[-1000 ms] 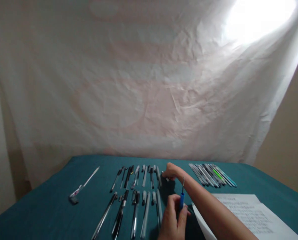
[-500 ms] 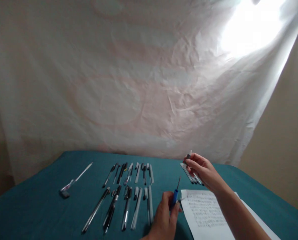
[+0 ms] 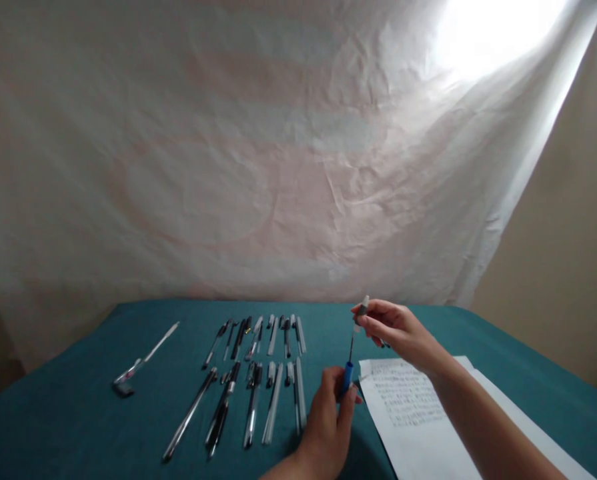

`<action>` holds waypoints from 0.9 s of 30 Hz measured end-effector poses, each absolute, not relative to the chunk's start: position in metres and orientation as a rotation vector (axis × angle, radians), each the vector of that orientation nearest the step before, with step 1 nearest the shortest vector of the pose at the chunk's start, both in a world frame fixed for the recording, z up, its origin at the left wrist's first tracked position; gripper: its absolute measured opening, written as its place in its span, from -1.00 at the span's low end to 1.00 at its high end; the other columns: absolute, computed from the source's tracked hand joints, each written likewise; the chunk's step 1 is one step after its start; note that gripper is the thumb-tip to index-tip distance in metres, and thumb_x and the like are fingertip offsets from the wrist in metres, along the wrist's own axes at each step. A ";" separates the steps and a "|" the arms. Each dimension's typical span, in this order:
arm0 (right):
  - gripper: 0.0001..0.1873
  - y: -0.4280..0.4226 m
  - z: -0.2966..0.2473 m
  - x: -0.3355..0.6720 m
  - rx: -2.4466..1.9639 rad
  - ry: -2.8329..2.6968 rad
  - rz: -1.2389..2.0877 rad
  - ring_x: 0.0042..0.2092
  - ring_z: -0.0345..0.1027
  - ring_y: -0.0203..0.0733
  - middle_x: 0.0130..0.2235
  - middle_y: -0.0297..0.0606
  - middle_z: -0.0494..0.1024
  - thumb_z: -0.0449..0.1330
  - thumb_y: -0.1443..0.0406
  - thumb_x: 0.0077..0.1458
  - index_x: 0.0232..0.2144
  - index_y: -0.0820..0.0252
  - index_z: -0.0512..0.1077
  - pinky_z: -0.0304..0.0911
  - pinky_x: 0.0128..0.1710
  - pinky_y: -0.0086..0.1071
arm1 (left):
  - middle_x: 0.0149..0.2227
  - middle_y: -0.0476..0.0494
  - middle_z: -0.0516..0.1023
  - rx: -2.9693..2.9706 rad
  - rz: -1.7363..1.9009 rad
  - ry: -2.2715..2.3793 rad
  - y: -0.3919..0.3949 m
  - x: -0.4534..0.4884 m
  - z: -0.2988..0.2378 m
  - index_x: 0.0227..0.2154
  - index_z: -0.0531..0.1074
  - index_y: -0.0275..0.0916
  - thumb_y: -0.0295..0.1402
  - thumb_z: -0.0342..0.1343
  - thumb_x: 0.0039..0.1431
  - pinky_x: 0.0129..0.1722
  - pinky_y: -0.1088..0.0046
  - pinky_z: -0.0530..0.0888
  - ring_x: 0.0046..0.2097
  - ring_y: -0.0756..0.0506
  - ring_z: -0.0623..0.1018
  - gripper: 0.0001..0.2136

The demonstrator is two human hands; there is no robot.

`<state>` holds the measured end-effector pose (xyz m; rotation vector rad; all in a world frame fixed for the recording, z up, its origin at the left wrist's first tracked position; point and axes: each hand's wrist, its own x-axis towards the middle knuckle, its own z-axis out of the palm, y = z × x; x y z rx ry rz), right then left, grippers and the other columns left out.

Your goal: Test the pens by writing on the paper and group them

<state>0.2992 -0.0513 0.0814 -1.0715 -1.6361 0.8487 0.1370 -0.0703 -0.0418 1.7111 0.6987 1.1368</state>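
Note:
My left hand [image 3: 328, 420] is closed around a blue pen part [image 3: 347, 378] with a thin refill sticking up from it. Just above and to the right, my right hand [image 3: 395, 330] pinches a small clear and grey pen piece [image 3: 361, 309] near the tip of that refill. Both hands hover over a teal table [image 3: 78, 427]. To their left lie two rows of pens [image 3: 258, 373], several in each row, side by side.
A printed white sheet of paper [image 3: 418, 413] lies under my right forearm. A single white pen with a dark cap [image 3: 141, 360] lies apart at the left. A crumpled white cloth [image 3: 278, 167] hangs behind the table.
My right hand reached to the far pen row, lifted away holding a small piece, then brought it left to the refill tip. The view shifted, hiding the right-hand pen group behind my hand.

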 end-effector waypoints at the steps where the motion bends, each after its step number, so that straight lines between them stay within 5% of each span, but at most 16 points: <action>1: -0.68 -0.051 0.080 0.298 -1.076 -1.647 0.851 -0.52 0.14 -0.43 -0.47 -0.34 0.36 0.20 0.17 0.01 -0.23 0.27 0.40 0.11 -0.61 -0.55 | -0.22 -0.14 0.41 1.714 1.134 0.688 -0.071 0.136 -0.041 -0.14 0.20 -0.24 -0.30 -0.14 0.28 -0.14 0.36 0.35 -0.20 -0.07 0.44 -0.83; 27: -0.77 -0.033 0.050 0.295 -1.211 -1.816 1.159 -0.40 0.29 -0.32 -0.41 -0.30 0.41 0.15 0.18 0.06 -0.34 0.28 0.36 0.25 -0.43 -0.46 | -0.22 -0.16 0.44 1.510 1.070 0.762 -0.058 0.139 -0.042 -0.16 0.23 -0.22 -0.28 -0.10 0.26 -0.20 0.38 0.37 -0.22 -0.09 0.47 -0.84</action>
